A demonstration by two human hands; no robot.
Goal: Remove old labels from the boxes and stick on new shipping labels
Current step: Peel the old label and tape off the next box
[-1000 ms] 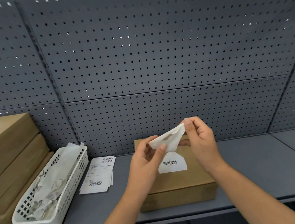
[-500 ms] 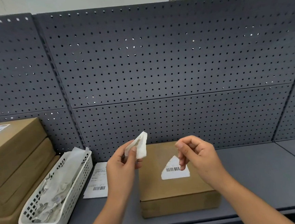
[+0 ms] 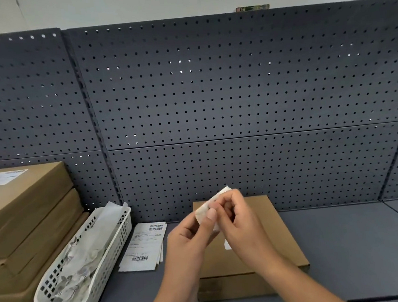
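You have the torn label piece [image 3: 206,210], a crumpled white scrap, pinched between your left hand [image 3: 191,240] and right hand [image 3: 237,219], above the flat brown box [image 3: 277,235]. A small white remnant [image 3: 227,245] clings to the box's top, mostly hidden by your right hand. Just left of the box lies a stack of printed barcode labels [image 3: 145,246]. Further left stand stacked brown boxes [image 3: 25,214], the top one labelled.
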